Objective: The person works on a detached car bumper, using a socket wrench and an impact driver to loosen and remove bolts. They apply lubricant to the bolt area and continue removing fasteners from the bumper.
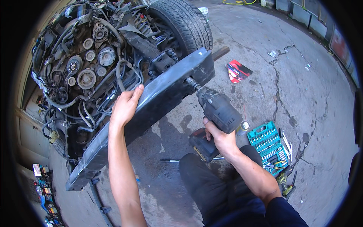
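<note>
The person's dark-trousered knee (211,178) is closest, low in the view, just below the cordless impact wrench (215,113). The right hand (219,138) has its fingers (207,133) wrapped tightly round the wrench's grip, above the battery base. The wrench's socket end touches the face of the dark metal bumper beam (159,98), near the beam's right end. The left hand (126,106) rests on the beam's upper edge, left of the wrench, fingers (137,92) pressed together and hooked over the edge. Behind the beam sits the exposed engine (87,64) and a tyre (185,22). Right of the wrench, on the cracked concrete floor (302,83), lie an open teal socket set (269,145) and a spray can (242,128).
</note>
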{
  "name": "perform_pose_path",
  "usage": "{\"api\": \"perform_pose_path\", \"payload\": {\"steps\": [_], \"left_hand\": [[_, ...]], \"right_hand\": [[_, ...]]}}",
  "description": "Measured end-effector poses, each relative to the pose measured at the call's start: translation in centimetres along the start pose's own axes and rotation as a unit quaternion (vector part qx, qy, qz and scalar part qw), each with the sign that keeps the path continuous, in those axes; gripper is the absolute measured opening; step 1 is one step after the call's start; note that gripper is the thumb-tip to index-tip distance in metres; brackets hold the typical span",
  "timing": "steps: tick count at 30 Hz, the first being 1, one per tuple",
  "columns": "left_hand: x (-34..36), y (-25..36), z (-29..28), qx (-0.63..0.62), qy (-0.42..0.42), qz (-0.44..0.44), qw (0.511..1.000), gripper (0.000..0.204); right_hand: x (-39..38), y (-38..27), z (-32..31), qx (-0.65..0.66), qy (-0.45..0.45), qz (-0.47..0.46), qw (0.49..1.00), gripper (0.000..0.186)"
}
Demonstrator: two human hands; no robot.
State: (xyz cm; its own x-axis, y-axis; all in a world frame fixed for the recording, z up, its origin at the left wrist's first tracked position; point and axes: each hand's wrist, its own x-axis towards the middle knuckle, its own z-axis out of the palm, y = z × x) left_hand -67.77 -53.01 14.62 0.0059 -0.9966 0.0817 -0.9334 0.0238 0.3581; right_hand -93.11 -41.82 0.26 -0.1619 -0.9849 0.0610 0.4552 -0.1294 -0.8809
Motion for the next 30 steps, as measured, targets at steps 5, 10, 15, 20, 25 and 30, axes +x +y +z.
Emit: {"api": "perform_pose_path", "payload": {"steps": [5,10,15,20,25,30], "left_hand": [[-0.4,0.8,-0.1,0.048,0.019,-0.005,0.999,0.07],[-0.7,1.1,-0.2,0.049,0.02,0.002,0.999,0.07],[-0.7,0.9,-0.1,0.048,0.025,0.006,0.999,0.073],[-0.6,1.0,0.1,0.049,0.029,0.008,0.998,0.072],[-0.8,1.1,-0.1,0.049,0.03,-0.001,0.998,0.072],[-0.7,1.2,-0.1,0.064,0.026,0.002,0.998,0.072]], "right_hand": [[-1.1,-1.4,1.6,0.061,0.025,0.062,0.996,0.009],[-1.4,-3.0,3.8,0.258,0.024,0.199,0.945,0.016],[-1.0,-2.4,4.7,0.285,0.041,0.198,0.937,0.015],[-0.9,-1.5,4.3,0.217,0.045,0.139,0.965,0.012],[-1.1,-1.7,4.4,0.22,0.052,0.134,0.965,0.012],[-1.0,-1.9,4.3,0.208,0.056,0.128,0.968,0.011]]}}
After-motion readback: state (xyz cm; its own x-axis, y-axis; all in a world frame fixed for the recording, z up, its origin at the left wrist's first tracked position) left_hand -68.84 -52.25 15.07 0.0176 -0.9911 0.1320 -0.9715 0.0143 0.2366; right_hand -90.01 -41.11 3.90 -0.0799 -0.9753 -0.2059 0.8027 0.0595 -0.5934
